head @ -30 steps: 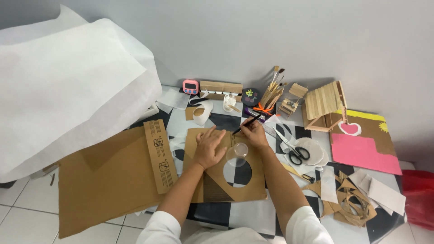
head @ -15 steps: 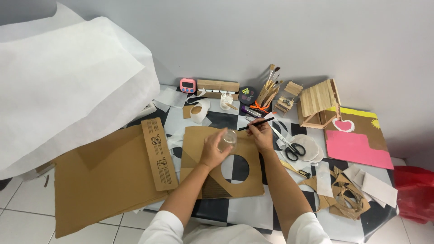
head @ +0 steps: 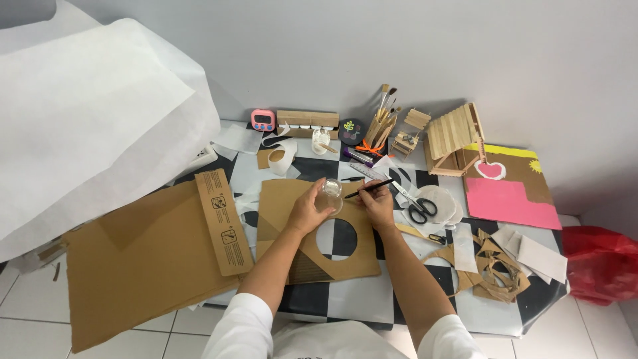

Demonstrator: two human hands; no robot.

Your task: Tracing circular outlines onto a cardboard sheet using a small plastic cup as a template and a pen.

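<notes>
We're looking down at a checkered tabletop [head: 345, 299] covered in craft bits, and the landmark here is the cardboard sheet [head: 292, 249] with a round hole cut in it. Our left hand [head: 307, 211] sits at the far edge of that sheet, its grip curled around a small clear glass [head: 330, 195] that stands mouth-down on the cardboard, apparently pinned flat so the rim can serve as a round guide. Our right hand [head: 377, 201], just right of the glass, has a narrow grip closed on a black pen [head: 369, 188], held low and slanted with its tip pointing at the base of the glass; whether the tip touches the cardboard, we can't tell. So the glass is inside the left grip and the pen inside the right, both just beyond the hole. Right of the sheet lie black scissors [head: 420, 208] on white discs, and farther right a heap of cardboard scraps [head: 495, 266]. Left of the sheet, a large flattened box [head: 143, 259] overhangs the tabletop.
</notes>
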